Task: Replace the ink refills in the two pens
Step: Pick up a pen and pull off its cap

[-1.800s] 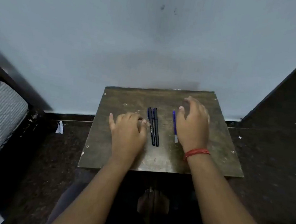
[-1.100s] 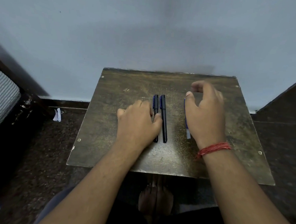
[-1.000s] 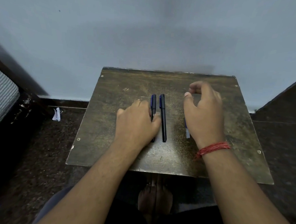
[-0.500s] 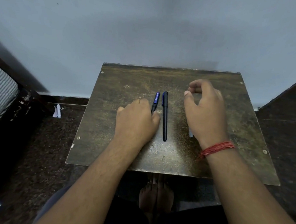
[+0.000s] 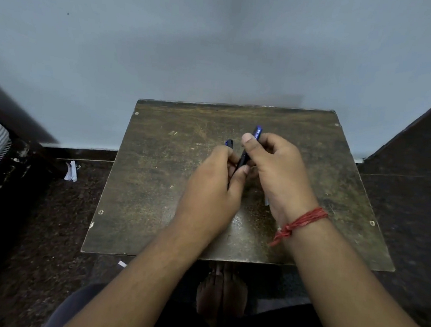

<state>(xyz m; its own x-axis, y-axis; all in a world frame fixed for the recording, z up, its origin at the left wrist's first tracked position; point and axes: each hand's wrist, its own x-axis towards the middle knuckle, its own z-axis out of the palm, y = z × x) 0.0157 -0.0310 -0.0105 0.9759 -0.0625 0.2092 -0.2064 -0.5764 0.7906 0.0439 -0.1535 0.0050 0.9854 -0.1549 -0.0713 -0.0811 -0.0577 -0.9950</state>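
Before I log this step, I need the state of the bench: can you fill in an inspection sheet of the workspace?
Surface: worn brown board, scratched, screw heads at its corners.
Job's things: one dark pen raised between both hands; second pen lies on the board, mostly hidden; a pale refill tip shows beneath the right wrist.
Clutter: crumpled paper on the floor, left.
Grippers: left hand and right hand both grip the raised pen.
Cables: nothing seen.
Surroundings: grey wall, dark floor.
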